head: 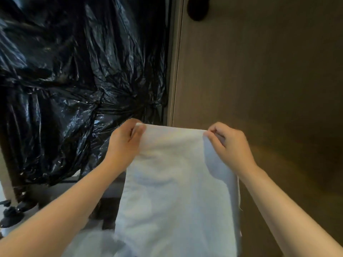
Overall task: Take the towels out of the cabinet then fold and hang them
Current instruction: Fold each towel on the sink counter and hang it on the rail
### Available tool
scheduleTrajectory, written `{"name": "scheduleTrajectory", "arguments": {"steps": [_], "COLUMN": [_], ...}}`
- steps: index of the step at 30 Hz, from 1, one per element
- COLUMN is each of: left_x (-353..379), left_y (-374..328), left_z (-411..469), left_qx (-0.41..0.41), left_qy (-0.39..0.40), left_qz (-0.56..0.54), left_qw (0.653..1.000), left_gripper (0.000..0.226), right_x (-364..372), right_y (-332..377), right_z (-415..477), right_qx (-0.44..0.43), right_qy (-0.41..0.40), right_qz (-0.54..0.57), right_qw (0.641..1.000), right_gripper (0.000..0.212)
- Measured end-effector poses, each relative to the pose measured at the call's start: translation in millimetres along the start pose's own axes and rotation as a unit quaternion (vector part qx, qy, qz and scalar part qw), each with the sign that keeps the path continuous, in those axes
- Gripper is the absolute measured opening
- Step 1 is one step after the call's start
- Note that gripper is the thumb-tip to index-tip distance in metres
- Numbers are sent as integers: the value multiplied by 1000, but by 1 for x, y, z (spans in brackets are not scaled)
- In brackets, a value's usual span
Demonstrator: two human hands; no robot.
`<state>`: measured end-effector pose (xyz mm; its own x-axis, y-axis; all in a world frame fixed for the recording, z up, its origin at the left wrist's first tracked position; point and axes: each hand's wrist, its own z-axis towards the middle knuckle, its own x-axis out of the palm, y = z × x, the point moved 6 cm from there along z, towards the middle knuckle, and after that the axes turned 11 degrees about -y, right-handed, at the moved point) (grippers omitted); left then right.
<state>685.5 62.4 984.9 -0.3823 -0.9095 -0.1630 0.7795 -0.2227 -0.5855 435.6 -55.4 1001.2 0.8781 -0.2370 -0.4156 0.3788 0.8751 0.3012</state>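
Observation:
A white towel (pixel 176 182) hangs lengthwise in front of me, its top edge stretched level between my hands. My left hand (pixel 124 143) pinches the towel's upper left corner with thumb and curled fingers. My right hand (pixel 230 145) pinches the upper right corner the same way. The towel's lower part drops out of the bottom of the frame. No cabinet interior or hanging rail shows here.
Crumpled black plastic sheeting (pixel 74 71) covers the left half of the view. A brown wooden panel (pixel 259 80) fills the right, with a dark round knob (pixel 197 8) at its top. A pale vertical frame strip (pixel 174 62) divides them. Dark fittings (pixel 11 214) sit at lower left.

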Motion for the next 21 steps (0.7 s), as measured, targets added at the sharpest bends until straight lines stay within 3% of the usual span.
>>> {"name": "scheduleTrajectory", "arguments": {"steps": [10,13,17,21], "left_x": [-14,-17,-26,-23], "left_y": [-59,-55,-33,-24], "left_z": [102,104,96,88], "left_qx": [39,36,13,20], "left_qy": [-122,-132,-133,-81], "left_qz": [-25,-7,23,81], "left_qw": [991,991,991,993], "left_gripper": [31,31,36,29], "right_x": [-55,-43,-26,-34], "right_y": [50,30,-20,-37], "right_z": [111,103,66,49], "right_qx": [-128,-102,-35,24], "right_qy": [-107,-50,55,32], "right_qz": [-71,-59,-63,-2], "right_qw": [983,992,996,999], "right_gripper": [16,24,51,41]}}
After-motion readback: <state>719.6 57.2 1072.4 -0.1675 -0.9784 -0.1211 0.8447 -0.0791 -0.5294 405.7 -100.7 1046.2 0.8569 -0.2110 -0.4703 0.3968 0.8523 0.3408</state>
